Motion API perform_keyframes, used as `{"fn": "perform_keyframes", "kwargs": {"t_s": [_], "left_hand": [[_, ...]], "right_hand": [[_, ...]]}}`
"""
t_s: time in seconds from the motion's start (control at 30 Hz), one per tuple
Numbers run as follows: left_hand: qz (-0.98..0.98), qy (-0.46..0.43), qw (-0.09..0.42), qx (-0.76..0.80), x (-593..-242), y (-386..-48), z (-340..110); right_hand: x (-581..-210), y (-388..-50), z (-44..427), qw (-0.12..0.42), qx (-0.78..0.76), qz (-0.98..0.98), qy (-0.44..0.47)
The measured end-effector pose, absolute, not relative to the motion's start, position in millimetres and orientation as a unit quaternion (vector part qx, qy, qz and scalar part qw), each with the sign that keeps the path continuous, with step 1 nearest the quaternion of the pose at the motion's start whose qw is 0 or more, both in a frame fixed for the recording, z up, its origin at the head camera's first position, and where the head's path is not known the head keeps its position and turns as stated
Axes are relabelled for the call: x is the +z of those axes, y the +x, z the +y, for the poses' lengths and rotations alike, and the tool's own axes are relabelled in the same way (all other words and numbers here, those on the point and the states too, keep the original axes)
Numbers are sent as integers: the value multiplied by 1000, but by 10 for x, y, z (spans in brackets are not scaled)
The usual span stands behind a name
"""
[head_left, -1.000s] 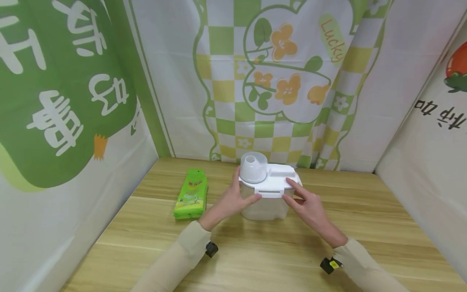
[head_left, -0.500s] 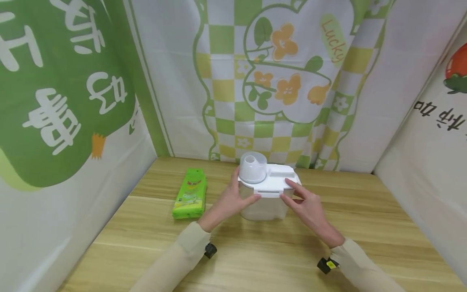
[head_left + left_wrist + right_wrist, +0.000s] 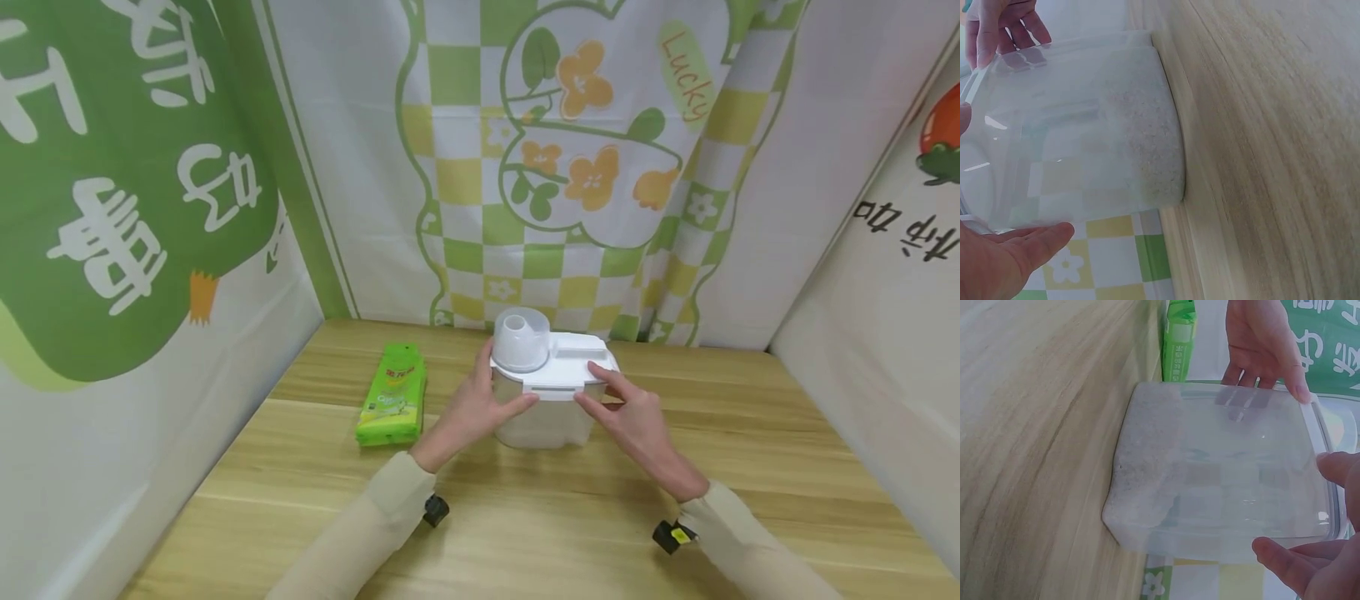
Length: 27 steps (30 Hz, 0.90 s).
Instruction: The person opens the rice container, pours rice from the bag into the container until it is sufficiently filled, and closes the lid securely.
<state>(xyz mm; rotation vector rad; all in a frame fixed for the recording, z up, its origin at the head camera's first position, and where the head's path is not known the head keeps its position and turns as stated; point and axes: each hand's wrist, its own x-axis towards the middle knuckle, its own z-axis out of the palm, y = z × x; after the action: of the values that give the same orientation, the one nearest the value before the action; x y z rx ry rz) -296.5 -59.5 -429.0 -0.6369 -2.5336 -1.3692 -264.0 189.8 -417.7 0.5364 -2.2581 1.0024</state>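
Observation:
A clear plastic storage container (image 3: 543, 427) stands upright on the table with a white lid (image 3: 572, 364) on top. A transparent measuring cup (image 3: 521, 346) sits upside down on the lid's left part. My left hand (image 3: 480, 404) grips the container's left side, its thumb at the front latch (image 3: 552, 392). At the right front corner, my right hand (image 3: 637, 423) holds the lid's edge, thumb by the latch and a finger on the lid. Pale grains (image 3: 1154, 125) fill the container's lower part in the left wrist view.
A green packet (image 3: 392, 400) lies on the wooden table (image 3: 525, 533) to the left of the container. Behind the table hangs a checked curtain (image 3: 465, 183). Printed cloth (image 3: 112, 292) closes off the left side, and another cloth (image 3: 885, 317) the right.

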Motion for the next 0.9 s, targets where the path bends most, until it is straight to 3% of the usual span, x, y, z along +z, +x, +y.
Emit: {"fn": "perform_keyframes", "kwargs": {"t_s": [0.9], "left_hand": [[-864, -184, 137, -449, -4249, -2905, -528]], "right_hand": [[-4207, -2652, 1856, 371, 300, -850, 225]]}}
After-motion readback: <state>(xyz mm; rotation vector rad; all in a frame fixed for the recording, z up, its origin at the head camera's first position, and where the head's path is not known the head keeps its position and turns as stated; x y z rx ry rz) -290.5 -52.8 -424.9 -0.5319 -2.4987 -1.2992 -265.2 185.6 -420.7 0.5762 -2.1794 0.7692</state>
